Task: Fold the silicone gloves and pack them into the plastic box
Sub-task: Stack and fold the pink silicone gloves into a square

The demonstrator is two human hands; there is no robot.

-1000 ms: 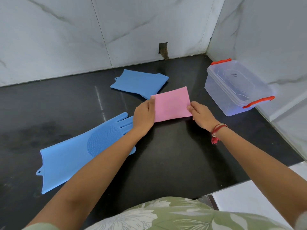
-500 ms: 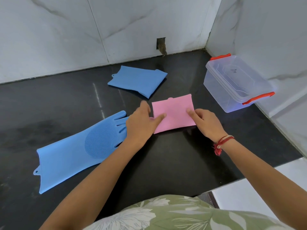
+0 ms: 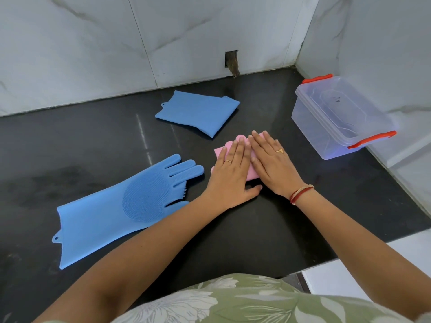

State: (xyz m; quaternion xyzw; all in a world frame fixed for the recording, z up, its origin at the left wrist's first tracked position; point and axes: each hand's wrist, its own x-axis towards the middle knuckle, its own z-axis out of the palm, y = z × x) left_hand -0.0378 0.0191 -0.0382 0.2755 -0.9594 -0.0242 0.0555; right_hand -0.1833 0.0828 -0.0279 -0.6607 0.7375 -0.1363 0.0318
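Note:
A folded pink silicone glove [image 3: 220, 152] lies on the black counter, mostly hidden under both hands. My left hand [image 3: 231, 173] and my right hand [image 3: 271, 163] lie flat on it side by side, palms down, fingers straight, gripping nothing. A blue glove [image 3: 121, 208] lies unfolded to the left, bristled palm up, fingertips near my left hand. A second blue glove [image 3: 200, 111] lies folded farther back. The clear plastic box [image 3: 305, 127] with red handles stands at the right by the wall, and a clear lid seems to rest on it.
Marble walls close off the back and the right side of the black counter [image 3: 233, 229]. A small hole [image 3: 231, 60] is in the back wall. The counter's front edge runs at the lower right, with a white surface [image 3: 373, 264] beyond it.
The pink glove has come nearer and been folded narrower. Both hands went from pinching its edges to lying flat on top of it.

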